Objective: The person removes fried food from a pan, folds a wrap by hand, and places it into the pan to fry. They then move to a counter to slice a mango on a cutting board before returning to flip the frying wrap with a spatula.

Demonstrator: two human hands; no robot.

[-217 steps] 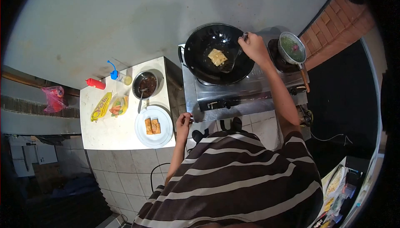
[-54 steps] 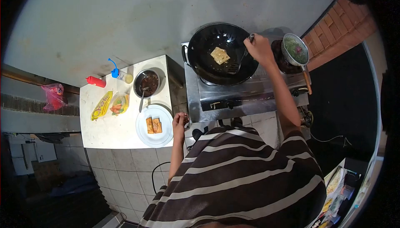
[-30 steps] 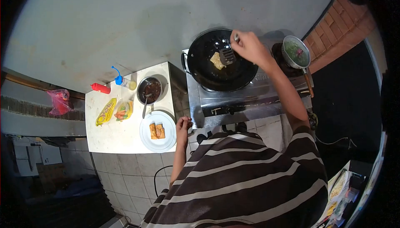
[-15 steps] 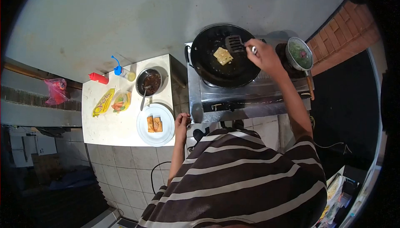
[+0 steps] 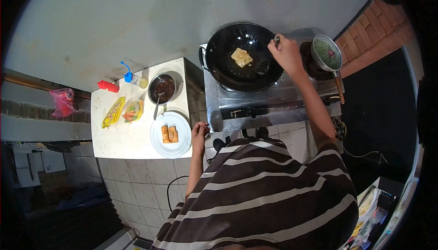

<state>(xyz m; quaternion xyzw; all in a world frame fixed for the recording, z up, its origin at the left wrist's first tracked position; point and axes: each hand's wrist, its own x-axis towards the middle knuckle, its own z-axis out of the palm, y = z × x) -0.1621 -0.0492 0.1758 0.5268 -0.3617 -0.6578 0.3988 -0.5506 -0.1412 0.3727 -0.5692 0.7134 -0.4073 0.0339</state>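
My right hand (image 5: 288, 56) is closed around the handle of a slotted spatula (image 5: 262, 67), above the right side of a black wok (image 5: 223, 74). The spatula's dark head points down inside the wok. Left of it, a folded, pale golden piece of pastry (image 5: 242, 57) lies in the wok. My left hand (image 5: 199, 132) hangs by the stove's front left corner with its fingers curled; what it holds, if anything, I cannot make out. Near it, two browned fried rolls (image 5: 169, 134) sit on a white plate (image 5: 170, 153).
The wok stands on a metal stove (image 5: 269, 99). A strainer (image 5: 327, 52) with green contents is at its right. On the white table (image 5: 123, 147) are a metal pot (image 5: 163, 89) with a spoon, a red bottle (image 5: 108, 86), a blue-capped bottle (image 5: 134, 79) and a yellow packet (image 5: 113, 112).
The spatula's head has come down from the wok's back to its right side, and my right hand has shifted slightly up and right. My left hand stays curled in place.
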